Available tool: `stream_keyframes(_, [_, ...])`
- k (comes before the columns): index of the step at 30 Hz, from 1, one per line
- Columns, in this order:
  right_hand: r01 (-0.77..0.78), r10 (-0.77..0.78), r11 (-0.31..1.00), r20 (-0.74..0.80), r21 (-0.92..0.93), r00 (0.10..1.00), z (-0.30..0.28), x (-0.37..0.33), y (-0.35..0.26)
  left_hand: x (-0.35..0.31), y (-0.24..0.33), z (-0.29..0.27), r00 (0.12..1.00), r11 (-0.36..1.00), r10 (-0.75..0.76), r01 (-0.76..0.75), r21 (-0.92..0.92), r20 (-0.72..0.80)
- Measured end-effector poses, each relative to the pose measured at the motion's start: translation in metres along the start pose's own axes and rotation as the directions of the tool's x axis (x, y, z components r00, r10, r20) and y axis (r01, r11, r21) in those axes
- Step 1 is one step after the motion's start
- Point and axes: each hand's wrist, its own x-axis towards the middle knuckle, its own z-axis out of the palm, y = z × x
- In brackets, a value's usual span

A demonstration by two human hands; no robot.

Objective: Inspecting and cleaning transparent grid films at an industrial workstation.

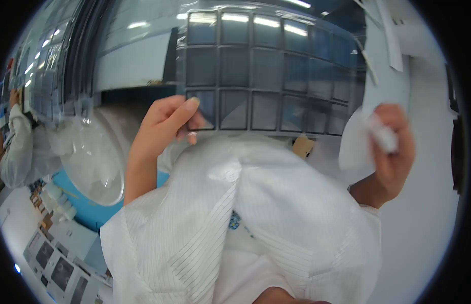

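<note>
In front of me lies a clear plastic tray (235,88) with dark rectangular panels in its grid of compartments. At its near left corner is my left hand (169,121), thumb on top and fingers curled; whether they grip the tray's edge or a panel is unclear. Right of the tray, my right hand (396,147) is raised and smeared by motion. Its fingers are closed round a crumpled white wipe (383,136). A pale rounded white shape (354,144) shows between that hand and the tray.
Clear plastic with dark stacked edges (78,55) stands at the left, beside a large translucent round container (93,157). A white surface (139,61) shows behind the tray's left side. A small tan piece (303,147) lies by the near edge. Another person's sleeve (20,144) is at far left.
</note>
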Motion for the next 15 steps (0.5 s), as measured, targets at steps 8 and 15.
stream_keyframes(8, [-0.242, -0.318, 0.329, -0.349, -0.913, 0.882, -0.084, 0.034, 0.095, -0.012, 0.017, -0.027, 0.998, 0.997, -0.055, 0.055, 0.05, 0.006])
stream_keyframes(15, [-0.392, 0.378, 0.903, -0.107, -0.174, 0.92, -0.017, 0.06, 0.091, 0.003, 0.034, -0.004, 0.989, 0.991, 0.09, -0.077, 0.11, -0.12])
